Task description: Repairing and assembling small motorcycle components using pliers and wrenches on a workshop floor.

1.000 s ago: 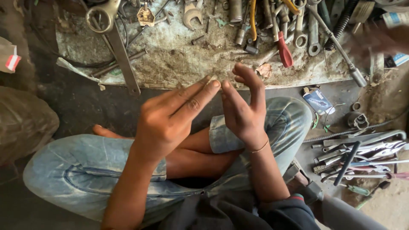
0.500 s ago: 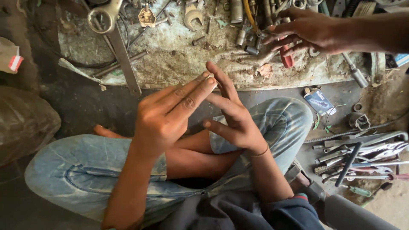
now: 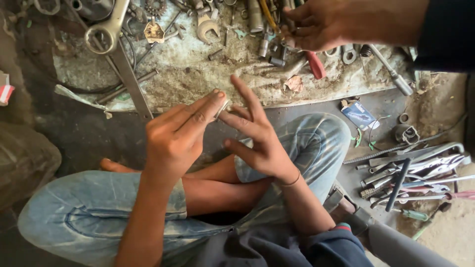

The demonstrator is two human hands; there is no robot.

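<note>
Over the crossed legs, the left hand point(image 3: 178, 133) pinches a small metal ring point(image 3: 223, 106) while the right hand point(image 3: 257, 136) touches it with fingers spread.

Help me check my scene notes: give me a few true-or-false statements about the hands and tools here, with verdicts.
1. The left hand pinches a small metal ring at its fingertips. True.
2. The right hand grips a red-handled screwdriver. False: its fingers are spread and it holds no tool; it only meets the ring at the fingertips.
3. Another person's hand reaches into the tool pile at the top. True.
4. The person wearing the camera is standing at a bench. False: they sit cross-legged in jeans on the floor.
5. A pile of wrenches lies on the person's right. True.
</note>
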